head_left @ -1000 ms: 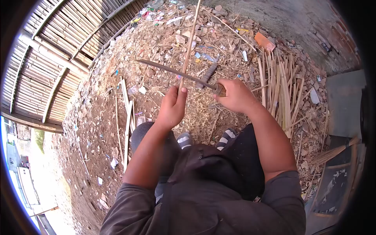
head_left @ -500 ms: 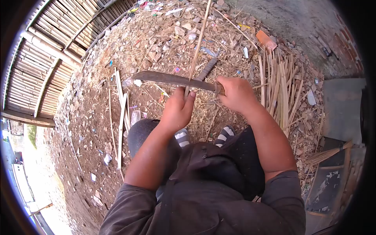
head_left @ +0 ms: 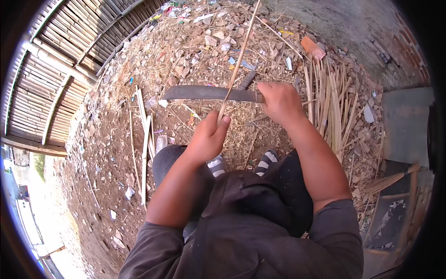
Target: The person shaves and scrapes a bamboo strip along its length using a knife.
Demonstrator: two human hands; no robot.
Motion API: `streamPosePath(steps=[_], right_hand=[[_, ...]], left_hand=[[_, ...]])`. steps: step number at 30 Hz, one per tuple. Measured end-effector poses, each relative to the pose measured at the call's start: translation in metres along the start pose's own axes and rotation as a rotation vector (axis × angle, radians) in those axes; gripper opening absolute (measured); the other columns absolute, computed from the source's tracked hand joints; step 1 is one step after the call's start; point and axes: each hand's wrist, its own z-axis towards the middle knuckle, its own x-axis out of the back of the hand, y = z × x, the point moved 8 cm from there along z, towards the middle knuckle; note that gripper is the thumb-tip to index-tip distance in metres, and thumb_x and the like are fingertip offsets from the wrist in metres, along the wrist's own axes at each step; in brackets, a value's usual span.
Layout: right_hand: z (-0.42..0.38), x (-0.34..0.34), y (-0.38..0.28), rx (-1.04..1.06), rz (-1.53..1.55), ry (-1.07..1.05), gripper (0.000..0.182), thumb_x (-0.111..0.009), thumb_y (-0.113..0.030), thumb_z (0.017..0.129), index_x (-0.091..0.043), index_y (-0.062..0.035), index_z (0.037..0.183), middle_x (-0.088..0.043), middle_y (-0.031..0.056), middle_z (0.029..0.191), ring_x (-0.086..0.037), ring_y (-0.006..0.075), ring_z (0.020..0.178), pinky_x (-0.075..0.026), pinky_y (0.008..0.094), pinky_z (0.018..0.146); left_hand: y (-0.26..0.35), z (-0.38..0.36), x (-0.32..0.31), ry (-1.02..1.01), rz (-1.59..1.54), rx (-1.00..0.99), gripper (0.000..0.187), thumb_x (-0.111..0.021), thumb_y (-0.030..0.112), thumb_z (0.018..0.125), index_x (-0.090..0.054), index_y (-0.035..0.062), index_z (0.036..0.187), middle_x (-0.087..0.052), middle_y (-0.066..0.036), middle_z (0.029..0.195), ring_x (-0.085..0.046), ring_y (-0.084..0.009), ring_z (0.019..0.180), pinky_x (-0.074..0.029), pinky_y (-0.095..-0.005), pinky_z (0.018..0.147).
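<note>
My left hand (head_left: 207, 137) is closed around the lower end of a long thin bamboo strip (head_left: 242, 52), which points away from me, leaning slightly right. In my right hand (head_left: 282, 103) is the handle of a machete (head_left: 200, 93). Its broad dark blade lies across the strip just beyond my left fingers, tip to the left. Strip and blade touch or nearly touch where they cross. Behind the blade, a dark ridged handle (head_left: 247, 80) rests on the ground; its other end is hidden.
Split bamboo strips (head_left: 332, 104) lie piled at the right, with a few longer pieces (head_left: 145, 139) on the left. Rubble and litter cover the ground. An orange brick (head_left: 312, 48) sits by the wall. A bamboo fence (head_left: 55, 88) stands at left, a grey panel (head_left: 405, 128) at right.
The machete blade has rolled, showing more of its broad side, and its tip has shifted slightly right. My left hand has dropped a little towards me, and the strip's far end has swung right.
</note>
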Motion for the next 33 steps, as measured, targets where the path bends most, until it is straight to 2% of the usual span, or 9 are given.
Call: streamPosePath(steps=[7,8,12,16,22,26,29,30,33], right_hand=[[0.001,0.003,-0.004,0.043,-0.003,0.036,0.018,-0.070,-0.010,0.075,-0.061,-0.0104,0.090,-0.066,0.0117,0.075,-0.068,0.0368,0.075,-0.052,0.0500,0.070],[0.001,0.002,-0.006,0.046,0.002,0.042,0.018,-0.070,-0.010,0.075,-0.061,-0.0102,0.090,-0.066,0.0119,0.075,-0.068,0.0368,0.076,-0.053,0.0499,0.070],[0.005,-0.005,0.022,-0.077,0.026,0.031,0.017,-0.071,-0.012,0.075,-0.062,-0.0101,0.090,-0.067,0.0128,0.075,-0.069,0.0366,0.076,-0.053,0.0495,0.070],[-0.001,-0.007,0.007,-0.073,0.010,-0.067,0.024,-0.073,-0.011,0.074,-0.058,-0.0091,0.093,-0.066,0.0135,0.084,-0.067,0.0382,0.083,-0.052,0.0515,0.073],[0.003,-0.007,0.014,-0.048,0.032,-0.073,0.016,-0.070,-0.013,0.078,-0.063,-0.0115,0.091,-0.069,0.0128,0.079,-0.070,0.0361,0.078,-0.054,0.0505,0.070],[-0.002,-0.010,-0.004,-0.029,0.067,-0.052,0.025,-0.073,-0.011,0.073,-0.061,-0.0109,0.095,-0.065,0.0130,0.078,-0.068,0.0374,0.079,-0.053,0.0516,0.071],[-0.007,-0.003,-0.037,0.068,0.118,-0.086,0.023,-0.073,-0.011,0.074,-0.061,-0.0110,0.095,-0.065,0.0128,0.076,-0.068,0.0378,0.078,-0.053,0.0515,0.070],[-0.004,0.002,-0.040,0.066,0.093,-0.063,0.012,-0.068,-0.012,0.080,-0.065,-0.0097,0.091,-0.069,0.0143,0.079,-0.070,0.0351,0.078,-0.053,0.0515,0.068],[0.002,-0.004,0.014,-0.125,0.100,0.012,0.012,-0.067,-0.011,0.079,-0.064,-0.0100,0.091,-0.069,0.0142,0.078,-0.070,0.0359,0.078,-0.053,0.0520,0.068]], left_hand=[[-0.003,-0.007,0.014,-0.069,0.087,0.050,0.038,-0.052,0.035,0.106,-0.052,-0.0006,0.093,-0.061,-0.022,0.076,-0.060,-0.0385,0.073,-0.046,-0.0478,0.069],[0.006,-0.012,0.014,-0.032,0.078,-0.038,0.033,-0.052,0.030,0.108,-0.051,0.0031,0.089,-0.051,-0.003,0.071,-0.046,-0.0107,0.069,-0.042,-0.0345,0.061],[0.004,-0.022,0.018,-0.044,0.088,0.009,0.034,-0.052,0.031,0.108,-0.051,0.0032,0.088,-0.051,-0.003,0.071,-0.046,-0.0119,0.068,-0.042,-0.0352,0.061],[-0.010,-0.032,0.019,-0.113,0.050,0.074,0.034,-0.051,0.031,0.108,-0.052,0.0030,0.089,-0.051,-0.003,0.071,-0.046,-0.0134,0.068,-0.043,-0.0358,0.063],[0.005,-0.042,0.030,-0.116,0.105,-0.017,0.034,-0.048,0.032,0.109,-0.053,0.0030,0.092,-0.049,-0.001,0.072,-0.045,-0.0118,0.069,-0.042,-0.0345,0.063],[0.004,-0.045,0.039,-0.137,0.085,0.032,0.034,-0.048,0.032,0.109,-0.053,0.0032,0.093,-0.049,0.000,0.075,-0.044,-0.0110,0.071,-0.042,-0.0335,0.065],[-0.002,-0.045,0.033,-0.130,0.065,0.027,0.033,-0.049,0.032,0.109,-0.053,0.0033,0.093,-0.049,0.000,0.075,-0.044,-0.0101,0.071,-0.042,-0.0325,0.064],[-0.003,-0.046,0.031,-0.123,0.060,0.011,0.033,-0.049,0.032,0.109,-0.053,0.0034,0.093,-0.049,0.000,0.075,-0.045,-0.0097,0.071,-0.042,-0.0321,0.064],[0.006,-0.053,0.031,-0.117,0.130,-0.013,0.033,-0.049,0.032,0.109,-0.054,0.0041,0.092,-0.049,0.001,0.074,-0.045,-0.0087,0.071,-0.042,-0.0306,0.063]])
